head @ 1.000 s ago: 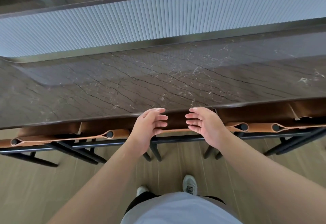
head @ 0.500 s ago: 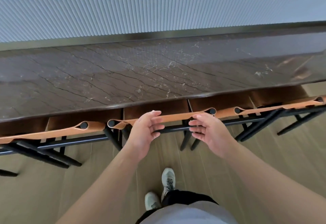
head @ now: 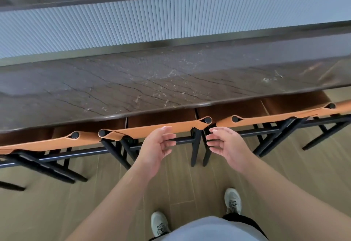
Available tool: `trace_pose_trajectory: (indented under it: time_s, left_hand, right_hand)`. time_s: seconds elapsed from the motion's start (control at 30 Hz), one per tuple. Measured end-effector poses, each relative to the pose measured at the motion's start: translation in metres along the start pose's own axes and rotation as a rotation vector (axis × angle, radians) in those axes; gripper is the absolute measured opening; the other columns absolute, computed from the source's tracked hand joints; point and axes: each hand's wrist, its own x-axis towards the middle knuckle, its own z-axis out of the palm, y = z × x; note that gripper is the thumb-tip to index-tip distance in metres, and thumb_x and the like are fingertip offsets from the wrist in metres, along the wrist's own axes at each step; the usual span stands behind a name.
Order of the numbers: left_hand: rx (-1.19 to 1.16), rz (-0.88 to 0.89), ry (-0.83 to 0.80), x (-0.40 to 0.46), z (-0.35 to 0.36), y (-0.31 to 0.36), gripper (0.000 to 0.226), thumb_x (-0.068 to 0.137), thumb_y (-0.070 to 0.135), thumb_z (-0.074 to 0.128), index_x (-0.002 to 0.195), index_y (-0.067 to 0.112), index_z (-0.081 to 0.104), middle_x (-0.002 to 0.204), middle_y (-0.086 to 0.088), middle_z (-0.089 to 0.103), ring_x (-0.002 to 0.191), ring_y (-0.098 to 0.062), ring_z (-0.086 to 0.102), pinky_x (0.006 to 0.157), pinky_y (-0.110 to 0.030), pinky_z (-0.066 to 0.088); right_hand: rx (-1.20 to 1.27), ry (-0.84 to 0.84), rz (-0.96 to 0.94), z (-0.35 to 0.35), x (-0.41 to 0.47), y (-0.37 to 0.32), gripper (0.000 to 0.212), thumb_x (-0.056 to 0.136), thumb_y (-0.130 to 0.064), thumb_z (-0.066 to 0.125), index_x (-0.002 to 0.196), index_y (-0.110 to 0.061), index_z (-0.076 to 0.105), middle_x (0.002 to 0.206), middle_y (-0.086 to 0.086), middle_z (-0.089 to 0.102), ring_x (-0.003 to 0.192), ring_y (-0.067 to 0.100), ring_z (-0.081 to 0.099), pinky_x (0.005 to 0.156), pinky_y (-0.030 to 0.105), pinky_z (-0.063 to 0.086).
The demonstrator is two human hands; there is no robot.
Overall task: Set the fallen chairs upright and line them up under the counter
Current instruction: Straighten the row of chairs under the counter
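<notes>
Lining-up step, by the look of it. Chairs stand upright in a row, seats tucked under the counter [head: 171,81] edge: middle chair [head: 152,129] at 12 o'clock of the hands, left chair [head: 47,142] at 9, right chair [head: 275,117] at 2. Left hand [head: 157,146] and right hand [head: 224,146] hover just off the backrests, fingers loosely curled, gripping nothing. Next move likely calls for checking spacing, nudging any backrest square.

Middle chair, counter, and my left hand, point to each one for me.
middle chair [head: 152,129], head view, tan backrest strap.
counter [head: 133,81], head view, bare marble top.
left hand [head: 155,146], head view, palm.
</notes>
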Motion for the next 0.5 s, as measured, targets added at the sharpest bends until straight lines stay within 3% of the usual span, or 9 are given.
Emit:
trace_pose_trajectory:
  time_s: [0.33, 0.5]
  left_hand:
    - [0.063, 0.026, 0.067, 0.029, 0.164, -0.032, 0.022, 0.095, 0.025, 0.058, 0.110, 0.016, 0.071, 0.093, -0.005, 0.076, 0.082, -0.018, 0.067, 0.076, -0.033, 0.048]
    - [0.160, 0.107, 0.076, 0.027, 0.191, -0.042, 0.018, 0.096, 0.026, 0.057, 0.105, 0.022, 0.072, 0.096, -0.003, 0.076, 0.080, -0.014, 0.068, 0.069, -0.027, 0.048]
  right_hand:
    - [-0.101, -0.053, 0.023, -0.148, 0.060, -0.054, 0.012, 0.097, -0.019, 0.058, 0.103, -0.015, 0.068, 0.093, 0.007, 0.075, 0.092, 0.025, 0.071, 0.081, 0.037, 0.056]
    - [-0.244, -0.111, 0.001, -0.169, 0.078, -0.069, 0.009, 0.095, -0.016, 0.059, 0.101, -0.017, 0.066, 0.093, 0.006, 0.073, 0.092, 0.023, 0.069, 0.078, 0.031, 0.054]
